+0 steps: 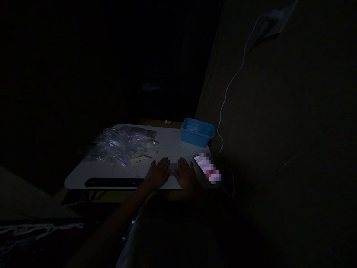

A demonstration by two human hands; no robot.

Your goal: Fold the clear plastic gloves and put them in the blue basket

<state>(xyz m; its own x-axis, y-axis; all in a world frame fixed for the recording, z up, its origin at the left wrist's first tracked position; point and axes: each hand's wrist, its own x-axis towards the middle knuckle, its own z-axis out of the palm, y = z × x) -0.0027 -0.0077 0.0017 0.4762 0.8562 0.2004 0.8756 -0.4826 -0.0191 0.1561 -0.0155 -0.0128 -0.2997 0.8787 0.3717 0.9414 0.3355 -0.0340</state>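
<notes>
I see left hand (158,175) and right hand (184,175) flattened, fingers outstretched, apparently gripping nothing; a rightward sweep could knock the phone (202,165) off the table (169,145).

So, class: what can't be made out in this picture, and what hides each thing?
- Head view: anything under the left hand and right hand; the hands cover it.
- Head view: most of the screen of the phone; pixel blocks blur it.
- Head view: anything within the plastic; folds, glare and dimness hide it.
- Head view: the room beyond the table; darkness.
</notes>
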